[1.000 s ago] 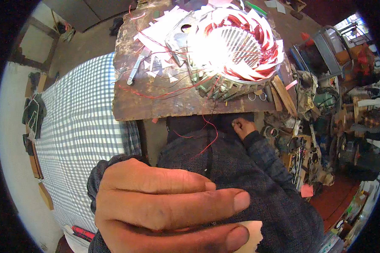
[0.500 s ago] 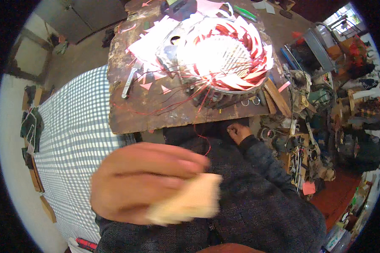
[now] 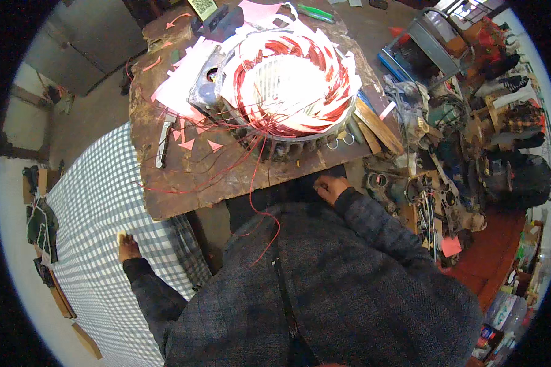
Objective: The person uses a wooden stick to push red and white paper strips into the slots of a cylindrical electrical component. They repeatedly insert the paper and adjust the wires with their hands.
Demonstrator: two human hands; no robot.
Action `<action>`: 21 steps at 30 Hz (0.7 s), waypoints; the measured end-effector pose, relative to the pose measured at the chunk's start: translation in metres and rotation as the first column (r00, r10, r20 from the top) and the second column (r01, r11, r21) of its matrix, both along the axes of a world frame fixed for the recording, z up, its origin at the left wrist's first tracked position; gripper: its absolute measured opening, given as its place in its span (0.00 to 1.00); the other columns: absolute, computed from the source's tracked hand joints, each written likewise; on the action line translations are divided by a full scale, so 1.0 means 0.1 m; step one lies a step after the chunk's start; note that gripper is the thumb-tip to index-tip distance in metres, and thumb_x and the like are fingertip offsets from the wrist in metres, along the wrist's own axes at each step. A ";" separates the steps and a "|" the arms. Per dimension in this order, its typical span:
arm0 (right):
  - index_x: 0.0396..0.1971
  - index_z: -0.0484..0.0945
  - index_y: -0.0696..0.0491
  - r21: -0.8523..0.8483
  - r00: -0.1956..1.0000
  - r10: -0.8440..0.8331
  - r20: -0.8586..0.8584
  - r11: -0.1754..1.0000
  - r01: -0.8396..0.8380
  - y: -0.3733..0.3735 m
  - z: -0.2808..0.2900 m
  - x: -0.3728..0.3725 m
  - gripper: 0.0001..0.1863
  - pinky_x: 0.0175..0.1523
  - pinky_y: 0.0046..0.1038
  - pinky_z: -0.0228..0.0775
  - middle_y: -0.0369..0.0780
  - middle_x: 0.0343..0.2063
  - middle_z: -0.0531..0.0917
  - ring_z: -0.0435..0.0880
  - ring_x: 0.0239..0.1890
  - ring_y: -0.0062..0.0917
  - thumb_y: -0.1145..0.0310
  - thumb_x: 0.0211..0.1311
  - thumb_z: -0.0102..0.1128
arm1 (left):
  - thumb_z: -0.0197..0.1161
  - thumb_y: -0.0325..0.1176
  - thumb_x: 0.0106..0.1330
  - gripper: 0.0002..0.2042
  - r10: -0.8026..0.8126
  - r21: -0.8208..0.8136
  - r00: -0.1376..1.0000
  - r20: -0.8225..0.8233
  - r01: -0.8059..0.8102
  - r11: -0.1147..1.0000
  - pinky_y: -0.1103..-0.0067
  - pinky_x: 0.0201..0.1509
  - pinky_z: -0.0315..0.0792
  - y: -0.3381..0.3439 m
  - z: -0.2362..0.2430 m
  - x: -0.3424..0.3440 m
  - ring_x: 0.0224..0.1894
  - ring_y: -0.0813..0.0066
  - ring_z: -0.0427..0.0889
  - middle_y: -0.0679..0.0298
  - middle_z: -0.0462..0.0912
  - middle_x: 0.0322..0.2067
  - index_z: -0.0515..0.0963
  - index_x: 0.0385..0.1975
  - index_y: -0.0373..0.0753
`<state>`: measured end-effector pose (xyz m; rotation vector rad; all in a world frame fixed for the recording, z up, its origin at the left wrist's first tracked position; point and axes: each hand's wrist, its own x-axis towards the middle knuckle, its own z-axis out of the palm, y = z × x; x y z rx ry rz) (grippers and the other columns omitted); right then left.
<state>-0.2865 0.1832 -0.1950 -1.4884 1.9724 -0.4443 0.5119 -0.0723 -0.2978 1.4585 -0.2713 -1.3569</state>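
Observation:
My left hand (image 3: 128, 249) is out over the checked cloth at the left, fingers closed on a small pale yellow piece of bread (image 3: 122, 235). My right hand (image 3: 333, 189) rests on my lap just under the table's front edge, its fingers curled with nothing visible in them. On the table stands a motor stator (image 3: 288, 138) wound with red wire and lined with pale paper strips, its middle washed out by glare. Loose red wires trail from it, and one long red wire (image 3: 255, 189) hangs over the edge onto my jacket.
The worn wooden table (image 3: 226, 174) holds a knife (image 3: 163, 144), pink paper scraps (image 3: 187, 145), scissors (image 3: 340, 142), wooden strips (image 3: 376, 134) and a black block (image 3: 221, 23). A checked cloth (image 3: 98, 196) covers a surface at the left. Metal parts (image 3: 447, 183) crowd the right.
My left hand has moved from close in front of the camera down and left to the checked cloth, still holding the bread. The view has shifted, while my right hand stays on my lap.

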 end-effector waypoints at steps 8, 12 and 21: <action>0.46 0.85 0.53 0.101 0.996 0.034 -0.085 0.995 -0.025 -0.07 0.10 0.06 0.16 0.44 0.42 0.81 0.49 0.36 0.89 0.89 0.37 0.44 0.57 0.68 0.64 | 0.67 0.39 0.72 0.14 -0.483 0.436 0.364 0.797 0.206 0.876 0.70 0.28 0.72 0.43 -0.66 0.56 0.37 0.65 0.87 0.60 0.87 0.39 0.83 0.48 0.35; 0.45 0.85 0.52 0.116 0.997 0.014 -0.077 0.993 -0.005 -0.07 0.06 0.06 0.15 0.44 0.41 0.81 0.48 0.34 0.89 0.89 0.36 0.43 0.58 0.67 0.65 | 0.67 0.37 0.71 0.15 -0.492 0.386 0.283 0.823 0.357 0.851 0.71 0.27 0.74 0.47 -0.63 0.62 0.32 0.68 0.86 0.57 0.88 0.37 0.83 0.47 0.30; 0.43 0.86 0.54 0.122 0.997 0.022 -0.070 0.992 -0.014 -0.05 0.04 0.06 0.14 0.43 0.40 0.81 0.48 0.33 0.89 0.89 0.36 0.42 0.61 0.65 0.66 | 0.69 0.40 0.68 0.20 -0.471 0.397 0.349 0.811 0.264 0.879 0.69 0.33 0.78 0.44 -0.62 0.61 0.33 0.64 0.86 0.54 0.88 0.37 0.82 0.47 0.26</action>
